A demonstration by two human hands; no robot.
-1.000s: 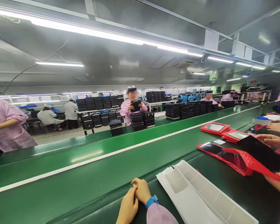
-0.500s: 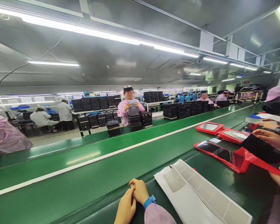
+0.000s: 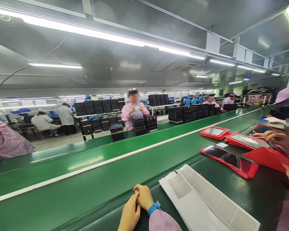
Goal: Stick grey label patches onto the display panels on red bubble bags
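My left hand (image 3: 130,210) and my right hand (image 3: 144,196) rest clasped together at the bottom of the head view, over the dark green bench edge. Their fingers are folded against each other, and no object shows between them. A blue band (image 3: 154,208) circles my right wrist above a pink sleeve. Just right of my right hand lie white sheets (image 3: 180,200) with rows of grey rectangular labels (image 3: 213,194); neither hand touches them. Farther right, a dark glossy panel (image 3: 225,157) lies on red bubble wrap (image 3: 251,171).
A co-worker at right holds a red sheet (image 3: 272,158) beside stacked panels in red wrap (image 3: 233,139). The green conveyor (image 3: 98,178) with a white dividing strip (image 3: 106,162) runs past me. Across it, another person stands behind stacks of black trays (image 3: 139,126).
My clasped hands have not moved. The co-worker at right has taken the black panel away from the red sheet. Across the conveyor, the person has tilted the held object slightly.
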